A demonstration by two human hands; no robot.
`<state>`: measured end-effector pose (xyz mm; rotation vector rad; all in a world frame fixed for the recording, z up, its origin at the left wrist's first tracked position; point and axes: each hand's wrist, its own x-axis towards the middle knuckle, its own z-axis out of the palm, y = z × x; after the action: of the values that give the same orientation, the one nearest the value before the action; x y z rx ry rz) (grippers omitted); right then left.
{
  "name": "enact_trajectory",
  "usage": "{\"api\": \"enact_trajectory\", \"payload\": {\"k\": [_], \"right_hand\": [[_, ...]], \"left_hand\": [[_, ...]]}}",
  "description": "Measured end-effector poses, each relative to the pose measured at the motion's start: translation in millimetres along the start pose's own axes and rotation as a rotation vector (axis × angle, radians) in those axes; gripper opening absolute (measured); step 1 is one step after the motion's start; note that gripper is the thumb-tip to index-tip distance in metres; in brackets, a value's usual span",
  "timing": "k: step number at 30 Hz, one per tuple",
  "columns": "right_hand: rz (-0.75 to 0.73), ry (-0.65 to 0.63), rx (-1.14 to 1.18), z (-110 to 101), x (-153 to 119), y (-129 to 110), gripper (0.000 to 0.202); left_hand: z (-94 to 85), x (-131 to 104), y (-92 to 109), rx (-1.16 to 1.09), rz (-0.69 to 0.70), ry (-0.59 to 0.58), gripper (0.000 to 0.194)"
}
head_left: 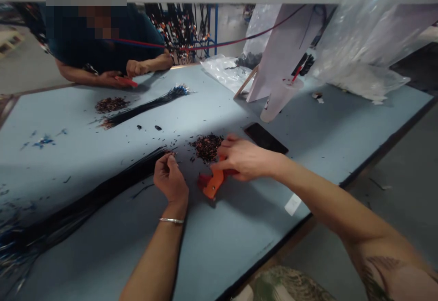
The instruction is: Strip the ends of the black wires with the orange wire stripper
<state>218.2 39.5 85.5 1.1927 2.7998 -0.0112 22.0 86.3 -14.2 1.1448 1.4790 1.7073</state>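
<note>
You've got open bench on the near side, running up to the orange tool at your right hand. Swing left and the black wire bundle bars you, stretching past your left hand. Just beyond the tool, there's a clippings pile; far right, phone and cup block you.

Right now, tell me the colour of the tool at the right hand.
Orange and red: the tool, in the head view.
</note>
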Motion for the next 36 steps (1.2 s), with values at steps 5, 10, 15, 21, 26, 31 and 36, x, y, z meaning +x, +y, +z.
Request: {"api": "enact_trajectory", "payload": {"k": [5, 10, 15, 21, 26, 31, 36], "right_hand": [[-0.117, -0.062, -0.08, 1.2, 10.1, 10.8, 0.03], [-0.026, -0.081, -0.311, -14.2, 33.4, 53.4, 0.032], [-0.155, -0.082, -0.278, -27.5, 41.3, 36.6, 0.037], [-0.257, -0.128, -0.22, -13.2, 41.2, 21.8, 0.031], [-0.011, -0.038, -0.309, -22.8, 30.4, 43.8, 0.036], [-0.18, 0.015, -0.263, -27.4, 6.2, 25.7, 0.037], [-0.294, -0.037, -0.351, -10.7, 2.5, 35.9, 0.025]], "left_hand": [[1.0, -0.7, -0.6, 0.007, -0.031, -0.02, 0.015], [1.4, -0.6, -3.9, 0.001, -0.023, -0.038, 0.017], [0.3, -0.3, -5.6, 0.024, -0.009, -0.045, 0.018], [1.1, -1.5, -2.5, -0.008, -0.01, -0.041, 0.015], [2.3, -1.8, -3.8, -0.032, -0.007, -0.046, 0.015], [2.4, -0.8, -6.8, -0.023, -0.012, -0.065, 0.015], [3.2, -0.5, -8.1, -0.06, 0.01, -0.061, 0.015]]}}
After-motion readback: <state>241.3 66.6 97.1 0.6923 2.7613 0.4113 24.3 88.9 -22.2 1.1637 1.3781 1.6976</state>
